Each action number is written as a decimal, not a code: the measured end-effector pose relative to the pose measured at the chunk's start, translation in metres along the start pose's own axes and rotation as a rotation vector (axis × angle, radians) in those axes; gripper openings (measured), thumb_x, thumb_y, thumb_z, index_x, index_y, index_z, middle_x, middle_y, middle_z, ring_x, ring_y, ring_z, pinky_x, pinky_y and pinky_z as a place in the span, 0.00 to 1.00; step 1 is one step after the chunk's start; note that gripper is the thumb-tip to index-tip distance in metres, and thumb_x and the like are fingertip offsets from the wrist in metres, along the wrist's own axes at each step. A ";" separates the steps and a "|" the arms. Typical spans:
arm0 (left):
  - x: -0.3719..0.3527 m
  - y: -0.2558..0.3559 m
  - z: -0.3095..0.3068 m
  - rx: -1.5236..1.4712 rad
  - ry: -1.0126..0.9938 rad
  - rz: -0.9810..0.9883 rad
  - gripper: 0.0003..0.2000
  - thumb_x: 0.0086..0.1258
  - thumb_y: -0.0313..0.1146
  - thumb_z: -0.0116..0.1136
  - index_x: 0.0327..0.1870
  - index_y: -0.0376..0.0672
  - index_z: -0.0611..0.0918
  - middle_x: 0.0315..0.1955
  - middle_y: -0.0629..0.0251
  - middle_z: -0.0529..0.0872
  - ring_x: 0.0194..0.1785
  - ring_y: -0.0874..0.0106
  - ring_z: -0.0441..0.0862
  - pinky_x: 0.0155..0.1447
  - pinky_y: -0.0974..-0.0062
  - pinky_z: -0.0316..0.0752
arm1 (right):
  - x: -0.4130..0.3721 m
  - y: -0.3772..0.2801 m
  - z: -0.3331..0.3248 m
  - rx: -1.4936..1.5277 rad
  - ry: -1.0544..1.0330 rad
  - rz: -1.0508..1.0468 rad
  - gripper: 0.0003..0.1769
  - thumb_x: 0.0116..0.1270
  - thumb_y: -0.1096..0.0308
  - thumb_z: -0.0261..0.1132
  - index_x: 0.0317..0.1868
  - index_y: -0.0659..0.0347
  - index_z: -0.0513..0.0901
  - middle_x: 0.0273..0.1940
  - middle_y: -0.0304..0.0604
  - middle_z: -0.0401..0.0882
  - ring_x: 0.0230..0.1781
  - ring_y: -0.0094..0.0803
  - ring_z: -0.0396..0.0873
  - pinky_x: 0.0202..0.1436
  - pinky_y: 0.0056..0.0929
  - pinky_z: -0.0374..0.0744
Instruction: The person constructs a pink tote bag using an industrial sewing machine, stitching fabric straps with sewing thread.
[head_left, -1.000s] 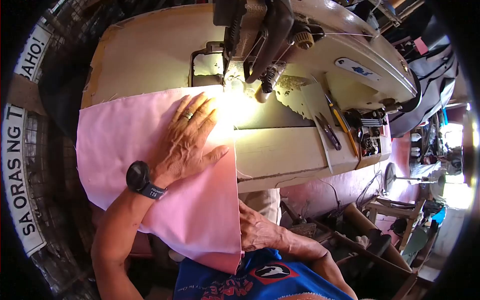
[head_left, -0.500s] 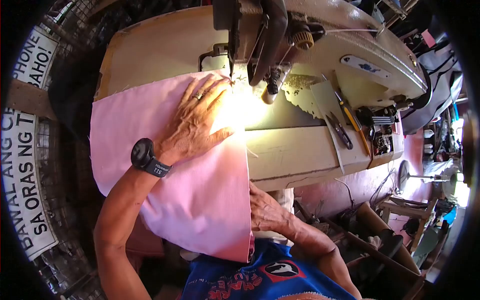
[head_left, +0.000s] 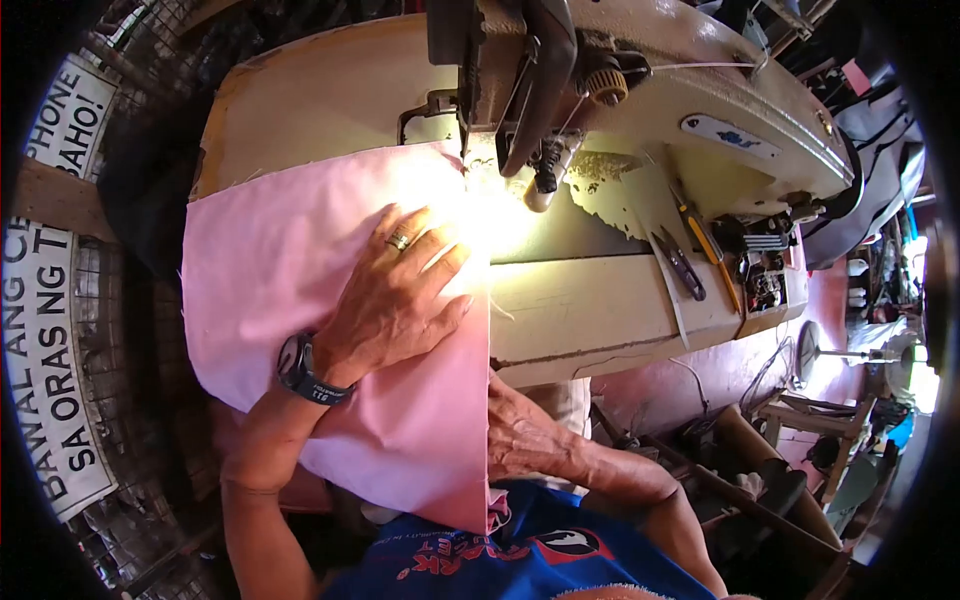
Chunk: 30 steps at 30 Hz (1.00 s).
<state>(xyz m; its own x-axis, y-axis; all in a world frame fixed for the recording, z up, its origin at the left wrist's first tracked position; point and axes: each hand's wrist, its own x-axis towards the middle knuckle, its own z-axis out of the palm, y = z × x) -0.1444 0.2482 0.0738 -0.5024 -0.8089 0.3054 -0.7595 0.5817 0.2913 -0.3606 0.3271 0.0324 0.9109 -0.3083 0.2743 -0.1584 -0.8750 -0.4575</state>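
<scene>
Pink fabric [head_left: 260, 270] lies over the sewing machine's bed and hangs down past its front edge. Its far right corner is at the needle area of the sewing machine [head_left: 640, 90], in bright lamp glare. My left hand [head_left: 400, 285], with a ring and a wrist watch [head_left: 310, 370], rests flat on the fabric, fingers stretched out towards the needle. At the fabric's right edge, below the table, is my right hand [head_left: 525, 435]. Its fingers go behind the cloth and are hidden, so I cannot see its grip.
Thread snips [head_left: 682, 268] and a yellow-handled cutter [head_left: 700, 232] lie right of the needle, beside a thin pale strip [head_left: 645, 200]. A small tray of metal parts [head_left: 765, 285] sits at the table's right end. A wire mesh with signs [head_left: 60, 350] stands left.
My left hand has slid back over the fabric, towards my body and away from the needle. My right hand has shifted slightly left and down with the fabric's near edge.
</scene>
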 end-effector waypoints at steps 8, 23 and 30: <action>0.016 -0.021 0.002 0.014 0.039 0.011 0.24 0.58 0.38 0.70 0.54 0.37 0.82 0.60 0.52 0.80 0.71 0.50 0.71 0.78 0.40 0.60 | 0.008 0.017 -0.003 0.044 -0.153 0.085 0.36 0.53 0.51 0.68 0.63 0.56 0.81 0.67 0.49 0.76 0.76 0.54 0.62 0.84 0.64 0.52; 0.042 -0.057 0.007 -0.077 0.017 0.005 0.29 0.55 0.39 0.71 0.57 0.35 0.80 0.59 0.50 0.80 0.72 0.48 0.71 0.77 0.40 0.61 | 0.040 0.036 -0.017 0.093 0.091 0.153 0.28 0.61 0.60 0.65 0.61 0.61 0.81 0.64 0.52 0.78 0.72 0.49 0.70 0.85 0.53 0.57; 0.041 -0.053 -0.024 -0.008 -0.145 0.089 0.29 0.63 0.40 0.69 0.62 0.32 0.78 0.66 0.46 0.76 0.75 0.47 0.68 0.81 0.45 0.57 | 0.005 0.024 -0.009 0.026 0.031 0.009 0.30 0.53 0.59 0.65 0.59 0.55 0.85 0.65 0.49 0.79 0.75 0.50 0.67 0.85 0.60 0.55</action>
<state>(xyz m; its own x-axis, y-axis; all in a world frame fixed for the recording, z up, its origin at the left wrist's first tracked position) -0.1142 0.1864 0.0925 -0.6222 -0.7579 0.1959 -0.7065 0.6515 0.2765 -0.3632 0.3010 0.0297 0.8973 -0.3277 0.2957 -0.1560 -0.8621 -0.4822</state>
